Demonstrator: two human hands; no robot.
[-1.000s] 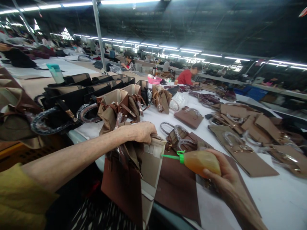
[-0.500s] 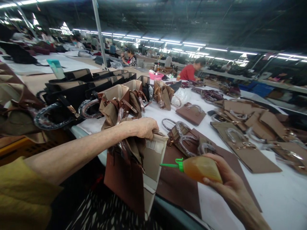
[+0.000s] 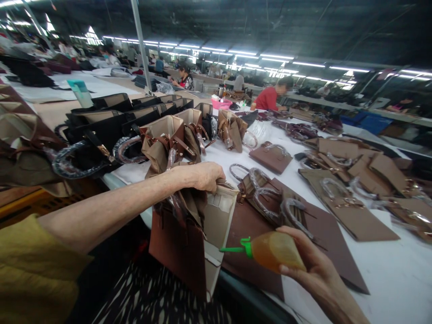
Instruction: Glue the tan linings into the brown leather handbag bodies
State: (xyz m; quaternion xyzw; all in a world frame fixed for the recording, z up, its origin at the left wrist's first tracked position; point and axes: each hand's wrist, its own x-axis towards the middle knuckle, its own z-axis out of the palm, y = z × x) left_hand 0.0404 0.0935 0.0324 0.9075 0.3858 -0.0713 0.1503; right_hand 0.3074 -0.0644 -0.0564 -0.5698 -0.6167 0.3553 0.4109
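My left hand [image 3: 209,176] is closed on the upper edge of a brown handbag [image 3: 178,256], which hangs at the table's near edge with its pale inner side facing right. The fingertips are partly hidden behind the knuckles. In my right hand [image 3: 312,261] is a squeeze bottle [image 3: 278,251] of amber liquid, held on its side with fingers and thumb around its base. Its green nozzle points left, and the tip is at the bag's pale side edge; whether it touches I cannot tell. Beneath the bottle lies a flat brown bag piece [image 3: 324,229] with plastic-wrapped handles.
Black handbags [image 3: 101,130] stand in rows at the left, with brown bags [image 3: 165,130] in front. Flat tan bag pieces [image 3: 347,202] are piled at the right on the white table [image 3: 398,274]. A person in red [image 3: 268,96] sits across the table. A yellow crate [image 3: 37,202] is at lower left.
My right hand has moved the bottle down and slightly left, so its nozzle tip sits lower along the bag's side edge. My left hand keeps its grip on the bag.
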